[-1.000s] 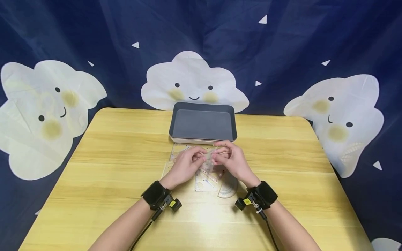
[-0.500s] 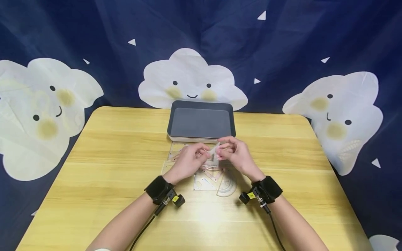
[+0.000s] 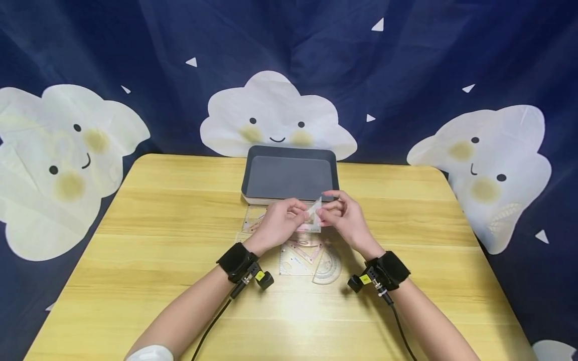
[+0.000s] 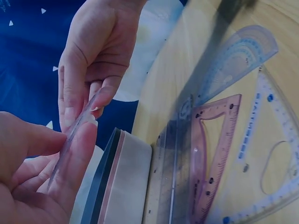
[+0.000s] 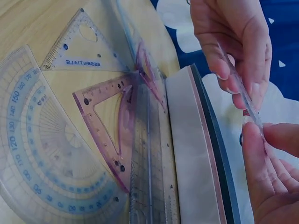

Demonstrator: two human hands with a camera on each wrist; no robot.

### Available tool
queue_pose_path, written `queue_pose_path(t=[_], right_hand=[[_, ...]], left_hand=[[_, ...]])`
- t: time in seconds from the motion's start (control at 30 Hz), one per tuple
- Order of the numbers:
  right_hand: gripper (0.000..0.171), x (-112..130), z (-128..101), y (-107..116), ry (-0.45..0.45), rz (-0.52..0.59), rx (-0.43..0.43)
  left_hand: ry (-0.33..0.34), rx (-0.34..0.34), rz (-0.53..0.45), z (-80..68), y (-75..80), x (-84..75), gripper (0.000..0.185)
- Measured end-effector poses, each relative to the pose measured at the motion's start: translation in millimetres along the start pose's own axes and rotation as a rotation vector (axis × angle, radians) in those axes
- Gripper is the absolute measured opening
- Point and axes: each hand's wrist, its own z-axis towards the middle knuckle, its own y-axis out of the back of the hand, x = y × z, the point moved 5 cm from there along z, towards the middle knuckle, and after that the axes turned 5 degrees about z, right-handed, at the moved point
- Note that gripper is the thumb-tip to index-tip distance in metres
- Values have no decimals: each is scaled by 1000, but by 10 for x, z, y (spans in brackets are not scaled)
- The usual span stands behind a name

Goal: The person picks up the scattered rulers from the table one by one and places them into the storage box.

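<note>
Both hands hold one clear plastic ruler piece (image 3: pixel 314 212) above the table, just in front of the grey tray (image 3: pixel 253 173). My left hand (image 3: pixel 281 220) pinches its left side and my right hand (image 3: pixel 340 215) pinches its right side. In the left wrist view the clear piece (image 4: pixel 74 135) stands edge-on between thumb and fingers. The right wrist view shows the same thin piece (image 5: pixel 238 86) held by both hands over the tray's rim (image 5: pixel 205 154). Below the hands lie a pink set square (image 3: pixel 307 248), a clear set square (image 3: pixel 292 263), a protractor (image 3: pixel 328 266) and a long clear ruler (image 5: pixel 149 154).
The wooden table (image 3: pixel 158 225) stands before a dark blue curtain with cloud faces (image 3: pixel 275 118). Nothing lies inside the grey tray. Black wrist bands with small cameras and cables sit on both forearms (image 3: pixel 239 265).
Both hands have lifted the clear piece off the pile and carried it up toward the tray's near edge. The rulers beneath are more exposed.
</note>
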Motion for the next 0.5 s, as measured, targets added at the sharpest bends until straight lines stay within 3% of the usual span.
queue_pose_path(t=[0.37, 0.5], right_hand=[[58, 35, 68, 51, -4, -94, -15], [58, 49, 130, 86, 3, -142, -13]], left_hand=[[-8, -32, 3, 155, 3, -47, 15], [-6, -41, 54, 218, 14, -45, 12]])
